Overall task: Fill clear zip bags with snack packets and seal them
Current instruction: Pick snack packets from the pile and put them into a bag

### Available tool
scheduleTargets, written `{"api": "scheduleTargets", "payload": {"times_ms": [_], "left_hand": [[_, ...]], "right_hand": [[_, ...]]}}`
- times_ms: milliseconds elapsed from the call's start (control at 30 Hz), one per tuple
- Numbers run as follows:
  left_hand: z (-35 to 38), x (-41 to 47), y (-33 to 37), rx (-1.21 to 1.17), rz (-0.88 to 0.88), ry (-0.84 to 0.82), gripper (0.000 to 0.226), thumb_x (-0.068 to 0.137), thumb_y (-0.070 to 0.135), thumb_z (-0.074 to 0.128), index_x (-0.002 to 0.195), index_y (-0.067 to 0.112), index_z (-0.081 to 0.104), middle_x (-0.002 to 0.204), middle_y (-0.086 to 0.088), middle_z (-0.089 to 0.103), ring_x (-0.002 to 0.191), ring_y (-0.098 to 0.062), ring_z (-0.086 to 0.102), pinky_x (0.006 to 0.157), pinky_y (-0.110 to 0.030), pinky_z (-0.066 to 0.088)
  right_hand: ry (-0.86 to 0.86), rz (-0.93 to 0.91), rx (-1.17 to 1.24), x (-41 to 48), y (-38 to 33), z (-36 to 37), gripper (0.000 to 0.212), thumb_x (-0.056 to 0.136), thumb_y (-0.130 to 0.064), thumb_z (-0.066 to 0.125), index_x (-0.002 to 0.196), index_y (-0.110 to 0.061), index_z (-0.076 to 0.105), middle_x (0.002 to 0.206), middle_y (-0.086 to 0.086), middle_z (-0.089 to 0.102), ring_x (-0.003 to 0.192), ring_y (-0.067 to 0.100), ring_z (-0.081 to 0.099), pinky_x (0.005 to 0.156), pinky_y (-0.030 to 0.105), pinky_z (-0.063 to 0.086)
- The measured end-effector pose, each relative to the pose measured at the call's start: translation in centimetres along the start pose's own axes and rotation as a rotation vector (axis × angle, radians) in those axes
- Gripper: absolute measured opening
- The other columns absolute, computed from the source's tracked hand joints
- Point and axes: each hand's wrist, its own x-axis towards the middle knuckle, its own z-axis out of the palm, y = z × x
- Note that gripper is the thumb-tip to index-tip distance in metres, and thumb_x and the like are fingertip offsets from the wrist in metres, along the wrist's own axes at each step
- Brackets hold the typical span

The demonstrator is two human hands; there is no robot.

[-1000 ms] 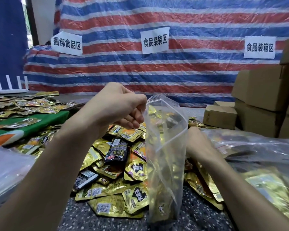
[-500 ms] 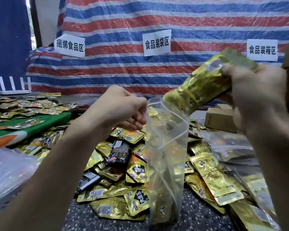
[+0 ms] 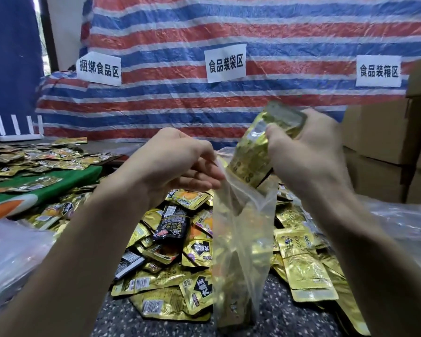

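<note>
Our left hand (image 3: 175,164) pinches the rim of the clear zip bag (image 3: 238,239), which hangs upright below that pinch, mouth open; our right hand (image 3: 306,154) grips a bunch of gold packets (image 3: 250,154), their lower ends entering the mouth just beside our left fingers; loose packets (image 3: 170,251) lie heaped beneath both hands.

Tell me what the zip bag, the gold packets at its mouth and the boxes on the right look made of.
The zip bag: thin clear plastic film, glossy; the pile behind shows through it. The gold packets: likely metallised foil laminate, shiny, with crinkled bright reflections. The boxes: plain brown cardboard, matte, probably corrugated, though no cut edge shows.
</note>
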Motion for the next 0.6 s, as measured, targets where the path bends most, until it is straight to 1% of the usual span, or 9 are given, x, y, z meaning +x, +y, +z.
{"api": "scheduleTargets", "payload": {"times_ms": [67,133,200,267,300,367,433,533,600], "left_hand": [[0.0,0.0,0.0,-0.008,0.012,0.006,0.021,0.092,0.0,0.056,0.075,-0.005,0.068,0.061,-0.015,0.07,0.048,-0.02,0.067,0.041,-0.018,0.049],[0.1,-0.1,0.0,-0.03,0.027,0.004,0.019,0.092,-0.001,0.055,0.078,-0.007,0.066,0.06,-0.015,0.07,0.048,-0.021,0.068,0.042,-0.019,0.05],[0.3,-0.2,0.1,-0.053,0.044,-0.007,0.02,0.092,-0.003,0.053,0.077,-0.009,0.064,0.058,-0.015,0.069,0.045,-0.02,0.066,0.042,-0.019,0.051],[0.3,-0.2,0.1,-0.079,0.065,-0.011,0.02,0.092,-0.004,0.052,0.077,-0.01,0.064,0.057,-0.015,0.068,0.044,-0.02,0.066,0.042,-0.019,0.051],[0.2,-0.3,0.2,-0.094,0.072,-0.012,0.02,0.092,-0.005,0.051,0.078,-0.011,0.064,0.058,-0.016,0.069,0.045,-0.021,0.066,0.043,-0.019,0.052],[0.1,-0.3,0.3,-0.11,0.073,-0.021,0.018,0.092,-0.005,0.051,0.085,-0.014,0.065,0.062,-0.018,0.07,0.048,-0.023,0.069,0.045,-0.02,0.053],[0.0,-0.3,0.3,-0.1,0.076,-0.023,0.018,0.092,-0.005,0.052,0.083,-0.014,0.065,0.061,-0.018,0.069,0.05,-0.025,0.07,0.045,-0.021,0.054],[0.2,-0.2,0.3,-0.085,0.084,-0.027,0.023,0.091,-0.006,0.05,0.074,-0.013,0.063,0.058,-0.019,0.068,0.047,-0.025,0.068,0.043,-0.02,0.053],[0.3,-0.3,0.3,-0.052,0.08,-0.046,0.021,0.092,-0.004,0.051,0.078,-0.013,0.063,0.061,-0.021,0.069,0.05,-0.027,0.07,0.045,-0.022,0.054]], "right_hand": [[-0.155,0.063,0.028,-0.4,0.1,0.1,0.025,0.08,-0.028,0.069,0.089,-0.005,0.069,0.082,0.012,0.073,0.078,0.029,0.07,0.068,0.048,0.06],[-0.268,0.131,0.048,-0.6,0.0,0.1,0.029,0.068,-0.028,0.072,0.082,-0.003,0.071,0.08,0.015,0.074,0.08,0.034,0.072,0.07,0.056,0.059],[-0.308,0.122,0.014,-0.7,-0.4,0.1,0.023,0.066,-0.031,0.077,0.07,-0.01,0.072,0.07,0.006,0.074,0.074,0.025,0.073,0.069,0.053,0.06],[-0.369,0.046,-0.069,-0.8,-0.8,-0.3,0.033,0.074,-0.043,0.081,0.062,-0.014,0.071,0.063,-0.003,0.071,0.065,0.01,0.07,0.062,0.045,0.059],[-0.427,0.007,-0.126,-0.9,-1.1,-0.7,0.042,0.077,-0.054,0.077,0.063,-0.015,0.073,0.064,-0.004,0.072,0.063,0.007,0.069,0.059,0.042,0.058],[-0.558,-0.027,-0.234,-0.8,-1.8,-1.8,0.069,0.071,-0.079,0.06,0.078,-0.013,0.077,0.079,0.001,0.076,0.073,0.015,0.073,0.063,0.048,0.061],[-0.728,-0.059,-0.305,-0.6,-2.5,-3.4,0.083,0.057,-0.094,0.049,0.09,-0.024,0.077,0.088,-0.009,0.076,0.075,0.011,0.073,0.064,0.045,0.062],[-1.026,-0.149,-0.428,-0.9,-3.1,-4.8,0.068,0.05,-0.094,0.054,0.092,-0.045,0.073,0.078,-0.039,0.065,0.073,-0.018,0.062,0.065,0.026,0.054],[-1.086,-0.215,-0.52,-1.1,-3.0,-5.1,0.051,0.052,-0.082,0.061,0.089,-0.05,0.072,0.085,-0.041,0.064,0.08,-0.018,0.061,0.074,0.027,0.054]]}}
